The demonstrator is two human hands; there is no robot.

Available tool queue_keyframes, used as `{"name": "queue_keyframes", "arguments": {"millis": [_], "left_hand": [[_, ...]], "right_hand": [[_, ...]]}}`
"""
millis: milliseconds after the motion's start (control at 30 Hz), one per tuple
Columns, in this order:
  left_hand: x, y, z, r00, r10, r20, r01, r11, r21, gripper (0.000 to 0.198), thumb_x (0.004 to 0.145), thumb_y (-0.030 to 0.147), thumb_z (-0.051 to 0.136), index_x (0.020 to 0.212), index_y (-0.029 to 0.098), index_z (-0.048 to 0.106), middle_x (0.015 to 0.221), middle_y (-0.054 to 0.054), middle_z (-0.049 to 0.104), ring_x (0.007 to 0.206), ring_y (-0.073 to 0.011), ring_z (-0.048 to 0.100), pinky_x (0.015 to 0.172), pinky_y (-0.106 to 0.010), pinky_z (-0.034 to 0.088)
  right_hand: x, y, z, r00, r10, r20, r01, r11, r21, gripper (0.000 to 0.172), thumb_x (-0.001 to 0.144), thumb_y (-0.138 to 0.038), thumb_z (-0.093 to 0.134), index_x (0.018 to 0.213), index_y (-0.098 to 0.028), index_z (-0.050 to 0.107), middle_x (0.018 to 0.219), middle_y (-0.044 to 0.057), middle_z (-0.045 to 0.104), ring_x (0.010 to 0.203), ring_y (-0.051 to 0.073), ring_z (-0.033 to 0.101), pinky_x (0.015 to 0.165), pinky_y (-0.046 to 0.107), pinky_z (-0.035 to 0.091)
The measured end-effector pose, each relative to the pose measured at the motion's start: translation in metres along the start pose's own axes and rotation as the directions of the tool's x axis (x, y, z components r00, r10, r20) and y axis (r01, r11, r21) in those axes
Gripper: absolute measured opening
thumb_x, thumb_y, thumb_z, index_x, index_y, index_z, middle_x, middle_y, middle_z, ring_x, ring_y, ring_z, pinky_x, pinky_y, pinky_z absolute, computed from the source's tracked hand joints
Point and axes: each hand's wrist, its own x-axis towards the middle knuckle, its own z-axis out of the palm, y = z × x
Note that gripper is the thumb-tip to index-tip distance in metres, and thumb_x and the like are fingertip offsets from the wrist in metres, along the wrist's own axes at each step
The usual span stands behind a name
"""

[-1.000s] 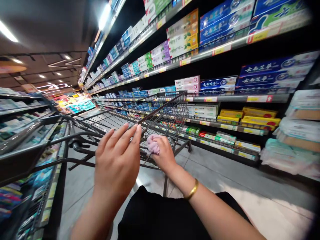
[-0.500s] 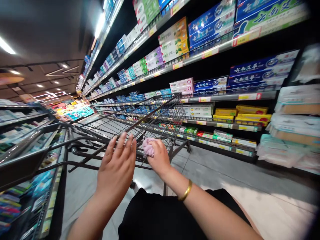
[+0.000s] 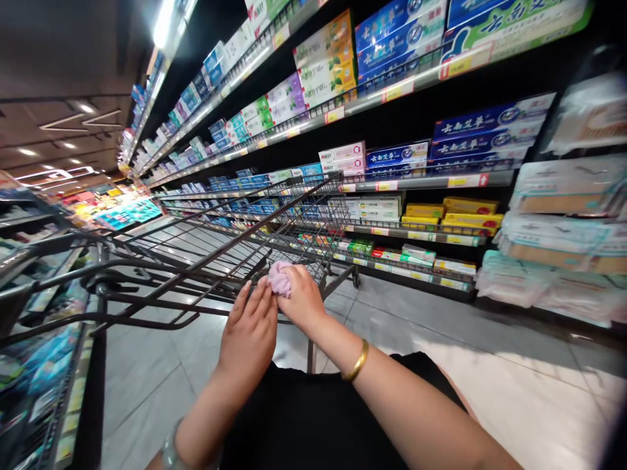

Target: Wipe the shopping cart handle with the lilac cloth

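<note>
A crumpled light purple cloth point(image 3: 279, 279) is bunched up in my right hand point(image 3: 302, 299), whose fingers are closed around it. My left hand point(image 3: 252, 325) lies right beside it, fingers stretched out and palm down, its fingertips at the cloth's left edge; whether they press on it I cannot tell. Just beyond both hands stands a wire shopping cart point(image 3: 230, 243) with dark metal bars. A gold bangle point(image 3: 356, 360) circles my right wrist, and a pale bracelet point(image 3: 171, 449) is on my left.
Shelves of toothpaste boxes point(image 3: 398, 39) run along the right side, with yellow boxes point(image 3: 470, 215) lower down. Clear plastic packs point(image 3: 571, 235) hang at the far right. Another stocked shelf point(image 3: 53, 385) lines the left. Grey floor tiles point(image 3: 392, 326) lie below.
My left hand has moved right, up to the cloth and my right hand. The cloth stays in my right hand. The view has shifted, so shelves and cart appear farther left.
</note>
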Motion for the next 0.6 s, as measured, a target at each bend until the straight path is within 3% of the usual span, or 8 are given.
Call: {"name": "queue_keyframes", "arguments": {"millis": [167,333,400,500,600], "left_hand": [[0.009,0.017,0.011,0.993,-0.082,-0.089,0.074,0.994,-0.081,0.044,0.095,0.011,0.045,0.135,0.007,0.063,0.141,-0.013,0.065,0.138,-0.0281,0.055,0.128,-0.051,0.022],[0.022,0.034,0.027,0.957,-0.244,-0.159,0.213,0.958,-0.190,0.037,0.096,0.013,0.048,0.127,0.009,0.068,0.128,-0.012,0.073,0.124,-0.0274,0.065,0.121,-0.049,0.028],[0.028,0.037,0.030,0.938,-0.298,-0.177,0.257,0.941,-0.221,0.037,0.097,0.014,0.048,0.128,0.011,0.068,0.125,-0.011,0.075,0.122,-0.0272,0.065,0.118,-0.048,0.030],[0.039,0.035,0.032,0.937,-0.311,-0.159,0.266,0.931,-0.251,0.038,0.096,0.013,0.049,0.129,0.015,0.067,0.121,-0.009,0.076,0.121,-0.0275,0.065,0.113,-0.048,0.031],[0.049,0.031,0.035,0.945,-0.303,-0.119,0.262,0.925,-0.275,0.039,0.094,0.011,0.050,0.128,0.015,0.068,0.118,-0.009,0.077,0.118,-0.0280,0.066,0.112,-0.048,0.030]], "right_hand": [[0.004,0.021,-0.005,0.954,0.295,0.043,-0.289,0.950,-0.116,0.051,0.080,-0.018,0.068,0.129,-0.026,0.062,0.122,0.008,0.064,0.108,0.023,0.063,0.097,0.035,0.051],[0.002,0.032,0.007,0.972,0.224,0.064,-0.219,0.973,-0.079,0.028,0.088,-0.025,0.061,0.115,-0.026,0.065,0.116,0.006,0.065,0.104,0.021,0.062,0.092,0.031,0.049],[0.002,0.040,0.011,0.966,0.252,0.063,-0.249,0.967,-0.044,0.030,0.084,-0.026,0.066,0.115,-0.027,0.065,0.114,0.005,0.066,0.102,0.021,0.062,0.089,0.031,0.049],[0.004,0.052,0.016,0.936,0.351,0.036,-0.350,0.936,-0.031,0.037,0.077,-0.023,0.071,0.114,-0.025,0.066,0.105,0.005,0.068,0.094,0.021,0.063,0.082,0.030,0.048],[0.009,0.052,0.019,0.934,0.357,0.010,-0.357,0.934,-0.002,0.022,0.082,-0.027,0.067,0.105,-0.025,0.067,0.097,0.003,0.069,0.088,0.019,0.062,0.076,0.028,0.047]]}}
